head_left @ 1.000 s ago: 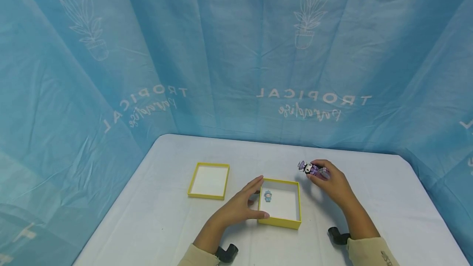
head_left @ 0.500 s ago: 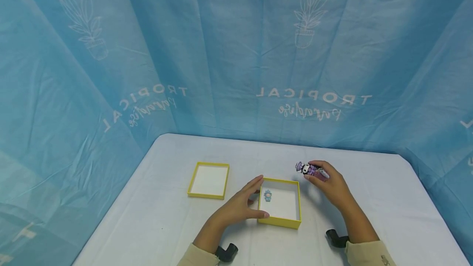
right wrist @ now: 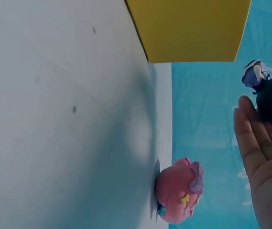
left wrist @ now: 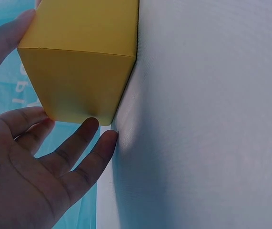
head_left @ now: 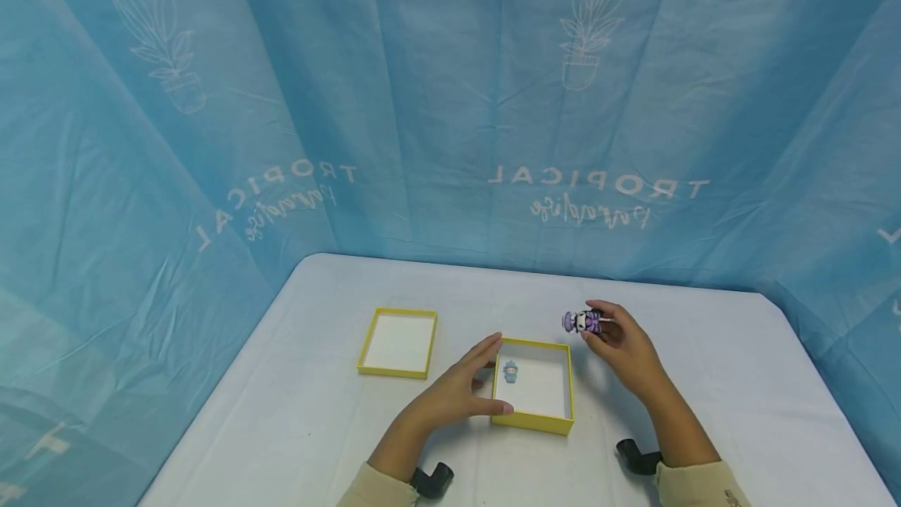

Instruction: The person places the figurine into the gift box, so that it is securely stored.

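Note:
A yellow box [head_left: 531, 420] with a white inside stands on the table, and a small blue figurine [head_left: 510, 372] lies in its left part. My left hand [head_left: 450, 393] spans the box's left side, thumb at the near corner and fingers at the far one. In the left wrist view its lower fingers lie against the yellow wall. Right of the box, my right hand [head_left: 626, 346] pinches a purple and black figurine [head_left: 584, 321] between thumb and fingers, raised above the table with its head to the left. The right wrist view shows the figurine's dark back [right wrist: 270, 101].
A yellow-edged box lid [head_left: 397, 343] lies with its white inside up, left of the box. A round pink figurine [right wrist: 176, 191] sits on the table in the right wrist view. Blue curtains [head_left: 450, 100] surround the white table [head_left: 281, 413].
My right hand has moved slightly left and turned the purple figurine, so its face and front now show more squarely. The left hand and the box have stayed put.

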The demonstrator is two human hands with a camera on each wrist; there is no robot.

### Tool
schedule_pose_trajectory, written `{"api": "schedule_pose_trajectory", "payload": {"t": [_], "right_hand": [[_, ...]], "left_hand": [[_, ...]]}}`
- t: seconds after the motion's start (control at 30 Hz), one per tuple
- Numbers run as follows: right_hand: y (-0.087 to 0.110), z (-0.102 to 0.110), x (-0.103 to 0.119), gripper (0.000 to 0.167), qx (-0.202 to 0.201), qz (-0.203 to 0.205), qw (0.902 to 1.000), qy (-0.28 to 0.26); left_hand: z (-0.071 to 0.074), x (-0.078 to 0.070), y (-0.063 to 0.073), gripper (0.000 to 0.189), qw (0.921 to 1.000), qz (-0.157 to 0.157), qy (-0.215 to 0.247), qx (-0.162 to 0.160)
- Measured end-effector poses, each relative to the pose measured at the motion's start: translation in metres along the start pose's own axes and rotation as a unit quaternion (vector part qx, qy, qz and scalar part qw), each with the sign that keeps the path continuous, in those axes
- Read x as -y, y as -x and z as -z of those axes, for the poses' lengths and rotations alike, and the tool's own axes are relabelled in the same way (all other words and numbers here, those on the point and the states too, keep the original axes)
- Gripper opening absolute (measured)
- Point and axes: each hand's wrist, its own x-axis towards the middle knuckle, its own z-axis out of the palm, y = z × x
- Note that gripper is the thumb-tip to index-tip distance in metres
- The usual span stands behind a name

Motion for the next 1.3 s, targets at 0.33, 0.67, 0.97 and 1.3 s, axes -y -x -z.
{"api": "schedule_pose_trajectory", "payload": {"t": [0.33, 0.67, 0.97, 1.3], "right_hand": [[0.003, -0.005, 0.005, 0.066, -0.013, -0.001, 0.9994, -0.033], [0.006, -0.005, 0.007, 0.040, -0.004, 0.006, 0.9993, -0.036], [0.010, -0.007, 0.007, 0.038, 0.013, -0.019, 0.9985, -0.049], [0.013, -0.008, 0.014, 0.039, 0.046, -0.007, 0.9930, -0.109]], "left_hand": [[0.000, 0.000, -0.001, 0.105, 1.0000, 0.000, -0.004, 0.001], [0.000, -0.002, -0.001, 0.105, 1.0000, -0.003, -0.005, 0.003], [0.000, 0.000, 0.001, 0.105, 1.0000, -0.007, -0.003, 0.006], [-0.001, 0.003, 0.000, 0.104, 0.9998, -0.005, -0.017, 0.005]]}}
